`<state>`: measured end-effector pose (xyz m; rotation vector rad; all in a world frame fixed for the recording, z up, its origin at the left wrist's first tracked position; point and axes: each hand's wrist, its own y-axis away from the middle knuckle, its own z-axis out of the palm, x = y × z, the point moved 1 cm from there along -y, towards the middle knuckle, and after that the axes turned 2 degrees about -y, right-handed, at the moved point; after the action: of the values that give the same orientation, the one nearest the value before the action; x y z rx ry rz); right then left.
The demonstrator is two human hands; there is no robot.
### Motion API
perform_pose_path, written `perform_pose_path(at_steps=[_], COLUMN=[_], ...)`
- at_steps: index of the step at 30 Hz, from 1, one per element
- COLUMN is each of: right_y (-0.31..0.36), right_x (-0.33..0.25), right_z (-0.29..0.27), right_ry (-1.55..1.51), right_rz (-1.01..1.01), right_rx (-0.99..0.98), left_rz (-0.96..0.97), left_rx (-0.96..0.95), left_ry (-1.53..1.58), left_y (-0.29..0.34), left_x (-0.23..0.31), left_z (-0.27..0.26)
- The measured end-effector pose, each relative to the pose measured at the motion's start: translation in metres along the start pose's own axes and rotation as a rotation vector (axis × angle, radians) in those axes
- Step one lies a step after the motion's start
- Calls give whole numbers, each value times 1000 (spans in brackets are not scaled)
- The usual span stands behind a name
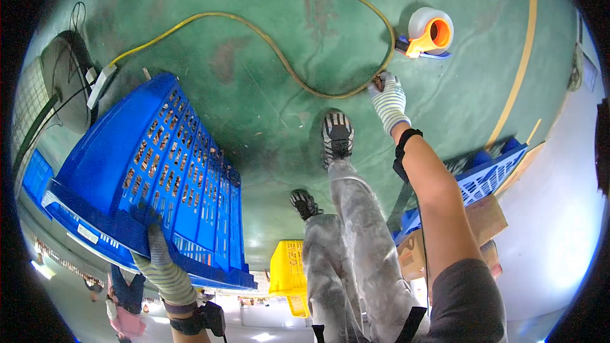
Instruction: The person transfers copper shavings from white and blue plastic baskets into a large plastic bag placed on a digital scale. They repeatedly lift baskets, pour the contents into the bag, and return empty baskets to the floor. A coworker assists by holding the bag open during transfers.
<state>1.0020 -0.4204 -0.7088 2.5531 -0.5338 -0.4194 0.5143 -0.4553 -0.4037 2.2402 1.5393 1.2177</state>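
Observation:
My left hand (162,263), in a striped knit glove, is at the rim of a tall blue slatted plastic crate (121,159), with its darker fingers hooked over the edge. Brownish contents show through the crate's slots. Stretched far out, my right hand (389,100), in a matching glove, is low over the green floor. Its fingers are pinched around a small brown piece (379,80) whose kind I cannot make out. Right beside those fingertips runs a yellow cable (279,54). An orange tape dispenser (432,35) with a clear roll lies just beyond.
At the left, the cable meets a white power strip (101,86) by a round floor fan (67,82). A yellow crate (288,267) stands near my legs. A light blue crate (489,174) and cardboard boxes (486,219) are at the right. Other people (127,298) appear lower left.

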Motion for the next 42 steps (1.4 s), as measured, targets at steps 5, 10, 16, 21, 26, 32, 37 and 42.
perform_pose_path(at_steps=[5,10,16,21,26,32,37,42], right_y=[-1,6,8,8,5,-3,0,24], right_x=[8,19,-3,-19,-18,-15,-12,-18], right_z=[9,7,-4,-10,4,19,11,-11], right_ry=[-3,-216,-117,-50,-70,-218,-139,-121], right_rz=[34,273,201,242,153,331,357,291], right_rx=[1,-132,-84,-102,5,-3,-97,-155], left_rz=[24,-13,72,22,19,14,39,44], left_rx=[-32,-53,-94,-69,-87,-99,-43,-85], left_ry=[45,-11,-42,-53,-11,-69,-91,-30], left_y=[2,6,7,8,7,4,3,4], left_x=[5,15,26,25,20,14,12,21], left_z=[4,7,11,11,10,3,5,11])
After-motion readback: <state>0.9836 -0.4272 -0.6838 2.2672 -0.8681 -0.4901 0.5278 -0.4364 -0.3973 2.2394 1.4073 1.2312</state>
